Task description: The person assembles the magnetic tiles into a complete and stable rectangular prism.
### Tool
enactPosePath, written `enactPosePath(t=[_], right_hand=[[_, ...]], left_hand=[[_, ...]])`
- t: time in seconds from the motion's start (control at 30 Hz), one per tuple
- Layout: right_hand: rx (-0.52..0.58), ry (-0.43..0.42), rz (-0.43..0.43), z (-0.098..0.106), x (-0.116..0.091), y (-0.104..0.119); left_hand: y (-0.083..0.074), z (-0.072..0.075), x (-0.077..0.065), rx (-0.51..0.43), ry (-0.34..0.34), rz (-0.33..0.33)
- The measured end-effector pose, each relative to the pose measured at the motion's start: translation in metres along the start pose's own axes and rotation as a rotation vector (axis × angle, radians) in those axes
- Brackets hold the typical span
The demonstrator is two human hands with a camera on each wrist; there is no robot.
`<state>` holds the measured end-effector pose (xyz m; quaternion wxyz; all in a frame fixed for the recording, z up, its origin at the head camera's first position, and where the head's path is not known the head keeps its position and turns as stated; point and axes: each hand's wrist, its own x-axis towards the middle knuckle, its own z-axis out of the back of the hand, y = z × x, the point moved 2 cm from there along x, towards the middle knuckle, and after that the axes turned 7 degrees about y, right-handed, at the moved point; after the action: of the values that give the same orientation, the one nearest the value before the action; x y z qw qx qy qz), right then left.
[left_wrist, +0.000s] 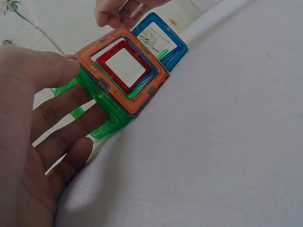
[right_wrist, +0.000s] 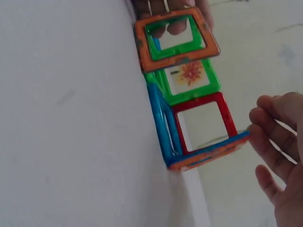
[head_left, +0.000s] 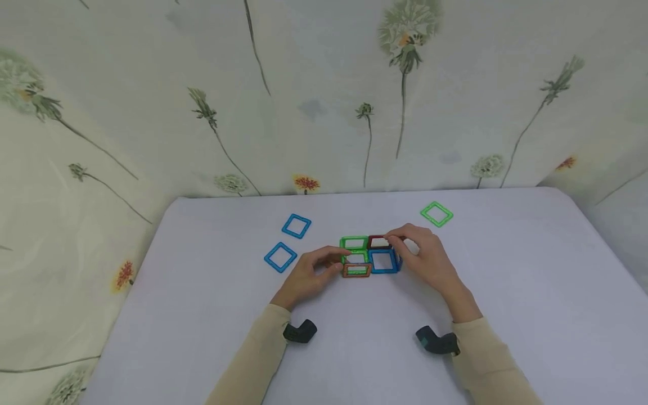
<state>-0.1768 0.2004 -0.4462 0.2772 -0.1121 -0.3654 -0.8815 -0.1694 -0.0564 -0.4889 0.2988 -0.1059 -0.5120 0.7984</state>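
Open square magnetic tiles in green, red, blue and orange form a joined structure at mid-table. My left hand holds its left end. The thumb lies at a corner of the orange tile, and the fingers spread along the green side. At the opposite end, my right hand has loosely bent, separated fingers, with fingertips right at the corner of the end tiles, blue and orange. Along the back stands a red tile beside a green tile; another blue tile stands in front.
Two loose blue square tiles lie left of the structure, one nearer than the other. A loose green tile lies at the back right of the white table. Behind the table hangs a flower-printed cloth.
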Motion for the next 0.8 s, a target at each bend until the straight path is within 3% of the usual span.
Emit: enactPosePath(t=[0.17, 0.23, 0.4, 0.53, 0.8], right_hand=[[-0.007, -0.046, -0.097, 0.012, -0.007, -0.019], [-0.009, -0.065, -0.130, 0.015, -0.010, -0.028], [-0.033, -0.092, -0.217, 0.020, -0.017, -0.049], [-0.044, -0.065, -0.322, 0.022, -0.022, -0.065], [-0.070, 0.040, -0.428, 0.022, -0.031, -0.080]], left_hand=[[-0.024, 0.006, -0.004, 0.004, 0.019, 0.005], [-0.026, 0.007, -0.005, 0.009, 0.022, 0.018], [-0.008, 0.002, -0.001, 0.011, 0.007, 0.045], [0.008, -0.002, 0.001, 0.000, -0.003, 0.049], [0.010, -0.001, 0.001, 0.020, 0.008, 0.025]])
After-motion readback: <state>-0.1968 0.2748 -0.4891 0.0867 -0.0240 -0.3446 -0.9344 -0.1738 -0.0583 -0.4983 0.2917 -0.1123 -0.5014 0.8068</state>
